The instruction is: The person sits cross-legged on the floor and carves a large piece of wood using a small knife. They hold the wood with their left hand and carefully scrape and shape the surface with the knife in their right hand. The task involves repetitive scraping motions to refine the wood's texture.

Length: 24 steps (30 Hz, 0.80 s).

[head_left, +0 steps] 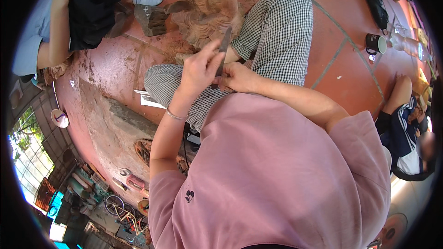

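Two hands, left hand [199,67] and right hand [236,77], pinch one chisel [223,50] beside one woodcarving [210,11].

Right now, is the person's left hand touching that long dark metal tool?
Touching. The head view shows the left hand with its fingers wrapped against the long dark tool, and the right hand gripping the tool's lower end.

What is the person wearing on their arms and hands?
Both arms come out of a pink short-sleeved shirt with a small dark mark near the left sleeve. The forearms are bare. The left hand has a thin silver bracelet at the wrist. The right hand wears nothing; no gloves, and no rings that can be seen.
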{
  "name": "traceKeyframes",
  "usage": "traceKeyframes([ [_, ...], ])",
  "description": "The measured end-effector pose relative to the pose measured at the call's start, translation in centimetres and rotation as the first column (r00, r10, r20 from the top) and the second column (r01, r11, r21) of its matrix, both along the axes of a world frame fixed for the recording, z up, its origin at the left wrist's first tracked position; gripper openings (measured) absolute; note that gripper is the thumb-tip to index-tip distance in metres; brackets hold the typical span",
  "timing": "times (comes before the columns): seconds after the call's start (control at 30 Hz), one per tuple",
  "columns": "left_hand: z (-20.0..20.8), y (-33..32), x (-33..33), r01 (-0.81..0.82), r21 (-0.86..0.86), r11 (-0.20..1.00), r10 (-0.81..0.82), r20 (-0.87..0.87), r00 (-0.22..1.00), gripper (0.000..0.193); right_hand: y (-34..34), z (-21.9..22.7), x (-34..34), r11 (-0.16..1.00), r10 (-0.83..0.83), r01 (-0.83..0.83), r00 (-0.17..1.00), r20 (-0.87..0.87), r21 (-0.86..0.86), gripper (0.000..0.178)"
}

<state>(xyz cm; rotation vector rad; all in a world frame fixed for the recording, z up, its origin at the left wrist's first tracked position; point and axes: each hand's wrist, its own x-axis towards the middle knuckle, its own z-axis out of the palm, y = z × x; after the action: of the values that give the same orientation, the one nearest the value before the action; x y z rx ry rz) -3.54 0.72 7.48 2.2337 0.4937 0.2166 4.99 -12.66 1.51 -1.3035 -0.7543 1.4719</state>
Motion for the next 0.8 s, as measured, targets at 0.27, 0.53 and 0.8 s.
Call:
traceKeyframes([
  [0.27, -1.2, 3.3, -1.0, 0.420, 0.324, 0.847, -0.433, -0.035, 0.901, 0.052, 0.9, 0.5, 0.1, 1.000, 0.002, -0.018, 0.650, -0.760, -0.014, 0.030],
  [0.53, -2.9, 2.3, -0.3, 0.173, 0.241, 0.955, -0.228, 0.227, 0.947, 0.039, 0.1, 0.8, 0.1, 0.963, -0.249, 0.263, 0.800, -0.546, -0.054, 0.039],
  [0.8, -4.2, 1.4, 1.3, -0.332, -0.712, 0.619, 0.539, 0.077, 0.839, 0.025, -0.2, -0.1, -0.1, 0.950, -0.310, 0.285, 0.900, 0.305, 0.126, 0.063],
])
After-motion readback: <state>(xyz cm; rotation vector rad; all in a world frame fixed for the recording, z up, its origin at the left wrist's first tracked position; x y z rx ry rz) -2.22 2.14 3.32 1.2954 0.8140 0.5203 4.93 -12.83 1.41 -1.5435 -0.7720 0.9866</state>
